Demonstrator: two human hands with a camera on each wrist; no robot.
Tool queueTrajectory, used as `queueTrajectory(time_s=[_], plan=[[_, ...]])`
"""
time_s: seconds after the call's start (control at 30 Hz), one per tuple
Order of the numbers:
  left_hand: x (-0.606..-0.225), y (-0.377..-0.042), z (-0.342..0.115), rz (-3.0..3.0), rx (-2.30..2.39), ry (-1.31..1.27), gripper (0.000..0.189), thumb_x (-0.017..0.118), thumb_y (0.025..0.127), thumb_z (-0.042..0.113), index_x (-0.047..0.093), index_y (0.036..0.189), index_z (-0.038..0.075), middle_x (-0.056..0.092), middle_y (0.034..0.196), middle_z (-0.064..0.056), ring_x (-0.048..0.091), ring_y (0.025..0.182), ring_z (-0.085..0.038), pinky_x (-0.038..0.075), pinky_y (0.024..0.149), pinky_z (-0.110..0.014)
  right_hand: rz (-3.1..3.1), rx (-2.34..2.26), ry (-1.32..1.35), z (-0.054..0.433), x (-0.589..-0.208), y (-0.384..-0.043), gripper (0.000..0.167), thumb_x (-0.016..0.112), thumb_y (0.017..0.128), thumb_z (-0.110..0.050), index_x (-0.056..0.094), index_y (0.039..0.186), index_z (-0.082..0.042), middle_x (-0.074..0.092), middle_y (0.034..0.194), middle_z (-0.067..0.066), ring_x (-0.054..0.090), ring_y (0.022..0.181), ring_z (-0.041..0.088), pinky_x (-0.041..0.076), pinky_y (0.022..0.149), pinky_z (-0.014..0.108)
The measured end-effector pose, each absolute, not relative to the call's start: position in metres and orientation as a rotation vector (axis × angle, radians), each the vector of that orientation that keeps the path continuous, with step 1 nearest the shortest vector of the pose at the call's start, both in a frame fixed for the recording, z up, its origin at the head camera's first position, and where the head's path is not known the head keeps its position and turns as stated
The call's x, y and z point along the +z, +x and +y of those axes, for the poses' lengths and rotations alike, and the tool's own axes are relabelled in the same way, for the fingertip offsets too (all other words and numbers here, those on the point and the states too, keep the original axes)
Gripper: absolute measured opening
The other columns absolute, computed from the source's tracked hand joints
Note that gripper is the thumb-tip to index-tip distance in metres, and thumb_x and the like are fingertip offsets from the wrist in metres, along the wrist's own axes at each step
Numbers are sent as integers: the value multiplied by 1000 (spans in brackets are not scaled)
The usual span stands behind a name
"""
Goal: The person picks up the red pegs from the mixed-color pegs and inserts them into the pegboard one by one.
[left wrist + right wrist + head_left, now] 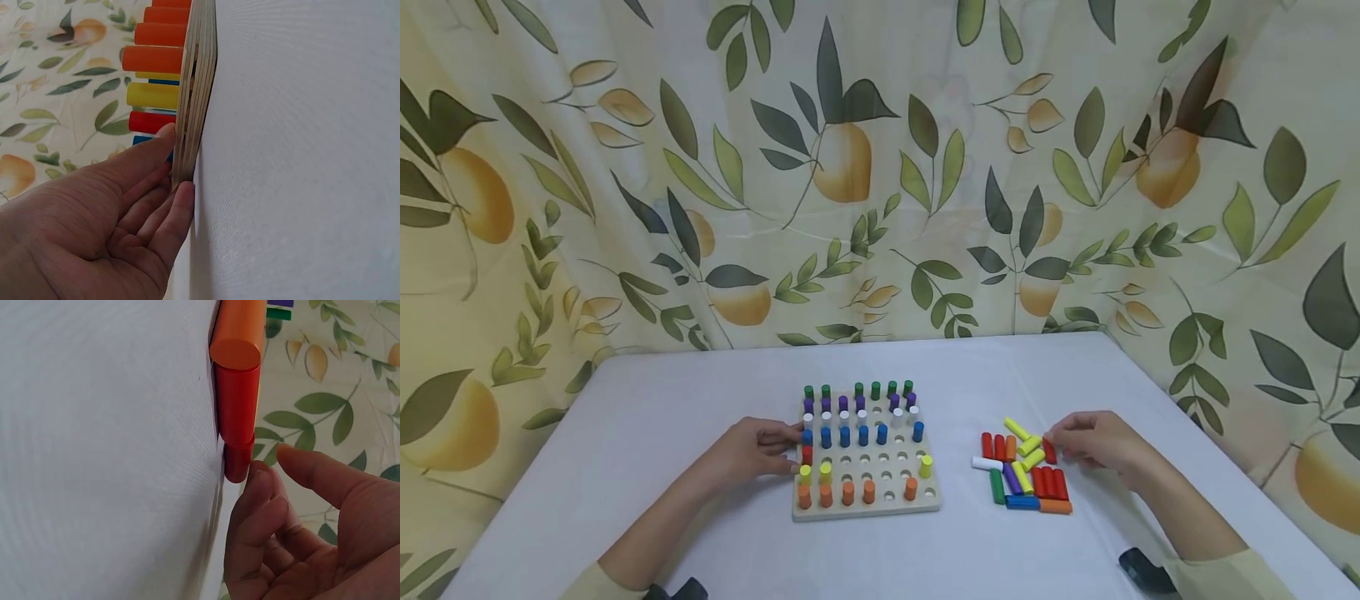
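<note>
My left hand holds the left edge of a pale wooden pegboard. In the left wrist view, the thumb lies at the board's edge beside a red peg, with the other fingers lower along its side. Upright pegs stand in coloured rows: green, purple, white, blue, red, yellow and orange, with bare holes among them. One red peg stands in its row's leftmost hole. At the loose pegs, my right hand has its fingertips right by a red peg, thumb and fingers apart.
Loose pegs lie on the white table right of the board, including a white peg, a green peg, a blue peg and several yellow and red ones. A patterned curtain hangs behind the table.
</note>
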State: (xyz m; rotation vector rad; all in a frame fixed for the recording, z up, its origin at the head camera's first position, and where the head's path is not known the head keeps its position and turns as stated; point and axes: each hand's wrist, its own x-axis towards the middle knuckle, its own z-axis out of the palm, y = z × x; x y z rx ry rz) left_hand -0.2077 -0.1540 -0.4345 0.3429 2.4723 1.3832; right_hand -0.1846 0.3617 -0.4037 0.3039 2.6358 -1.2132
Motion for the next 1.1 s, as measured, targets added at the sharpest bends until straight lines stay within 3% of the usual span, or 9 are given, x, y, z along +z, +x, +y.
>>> queueTrajectory(time_s=[0.47,1.1], plan=[[-434,-208,-154,2489,1352,342,34,88,83,9,77,115,8,62,141,-16,62,126,-31,53,101,-44,2674,-1189,293,361,-407,-186,26,77,94,-26,72,106,-5,64,89,8,54,82,25,49,64,26],[-433,-207,-152,2468,1392,313,34,87,82,4,77,115,8,61,142,-15,62,126,-31,54,99,-42,2671,-1155,272,358,-413,-190,25,78,92,-23,72,106,-3,62,86,8,52,78,24,46,61,27]])
